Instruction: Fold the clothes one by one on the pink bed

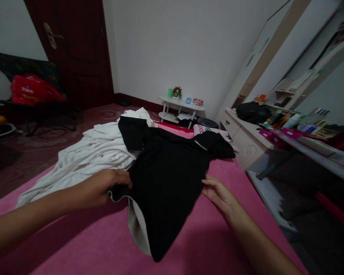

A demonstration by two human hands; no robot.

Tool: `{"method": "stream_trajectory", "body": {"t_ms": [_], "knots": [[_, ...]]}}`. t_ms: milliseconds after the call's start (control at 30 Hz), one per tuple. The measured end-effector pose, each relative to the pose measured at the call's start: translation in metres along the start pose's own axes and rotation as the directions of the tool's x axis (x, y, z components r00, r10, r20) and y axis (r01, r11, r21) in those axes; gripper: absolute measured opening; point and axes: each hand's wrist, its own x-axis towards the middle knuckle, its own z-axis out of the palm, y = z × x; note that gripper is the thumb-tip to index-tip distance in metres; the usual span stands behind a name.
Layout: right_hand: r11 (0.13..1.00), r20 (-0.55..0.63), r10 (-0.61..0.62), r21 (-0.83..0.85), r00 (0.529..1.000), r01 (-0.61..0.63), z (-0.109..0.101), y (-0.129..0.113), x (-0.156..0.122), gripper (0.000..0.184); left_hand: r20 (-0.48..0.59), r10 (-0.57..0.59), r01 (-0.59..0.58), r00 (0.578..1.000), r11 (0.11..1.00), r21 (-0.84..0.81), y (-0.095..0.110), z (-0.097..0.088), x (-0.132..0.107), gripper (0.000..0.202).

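Observation:
A black short-sleeved shirt (172,172) with a pale inner side lies spread over the pink bed (218,236), its sleeves toward the far end. At its left edge, my left hand (111,183) is closed on the cloth and lifts it, so the hem curls and shows the pale lining. My right hand (216,191) pinches the shirt's right edge between thumb and fingers. Between the hands the hem hangs down to a point near the front. White crumpled cloth (94,149) lies along the left of the shirt, partly under its left sleeve.
Beyond the shirt lies a folded light pink garment (208,130) with lettering. A small white table (183,104) stands by the wall. On the right are a dresser (243,133) and a cluttered glass-topped desk (318,149). A red bag (31,89) rests on a chair at left.

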Motion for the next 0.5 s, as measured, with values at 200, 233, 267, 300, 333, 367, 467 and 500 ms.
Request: {"method": "stream_trajectory", "body": {"t_ms": [200, 233, 267, 300, 333, 367, 467, 500], "knots": [[0.992, 0.148, -0.075, 0.108, 0.986, 0.059, 0.052, 0.02, -0.026, 0.042, -0.065, -0.037, 0.033, 0.997, 0.998, -0.059, 0.002, -0.002, 0.007, 0.04], [0.992, 0.109, -0.067, 0.115, 0.992, 0.054, 0.052, 0.022, -0.029, 0.043, -0.064, -0.035, 0.031, 0.997, 0.998, -0.061, 0.003, -0.001, 0.006, 0.04], [0.991, 0.065, -0.065, 0.12, 0.996, 0.057, 0.05, 0.023, -0.033, 0.046, -0.059, -0.029, 0.025, 0.998, 0.997, -0.068, 0.006, -0.002, 0.006, 0.039], [0.99, 0.018, -0.068, 0.123, 0.998, 0.065, 0.044, 0.022, -0.037, 0.049, -0.045, -0.02, 0.016, 0.999, 0.997, -0.081, 0.011, -0.004, 0.005, 0.038], [0.99, -0.036, -0.071, 0.12, 0.997, 0.075, 0.036, 0.018, -0.042, 0.05, -0.025, -0.004, 0.001, 1.0, 0.995, -0.099, 0.017, -0.008, 0.004, 0.037], [0.991, -0.093, -0.071, 0.106, 0.993, 0.081, 0.027, 0.013, -0.047, 0.05, -0.003, 0.014, -0.014, 1.0, 0.993, -0.117, 0.025, -0.014, 0.003, 0.036], [0.99, -0.229, -0.142, -0.043, 0.963, 0.136, -0.006, -0.009, -0.071, 0.039, 0.038, 0.055, -0.049, 0.998, 0.991, -0.127, 0.053, -0.037, 0.001, 0.035], [0.976, -0.251, -0.202, -0.131, 0.947, 0.173, -0.015, -0.017, -0.08, 0.038, 0.049, 0.061, -0.055, 0.997, 0.992, -0.114, 0.062, -0.045, 0.001, 0.034]]}}
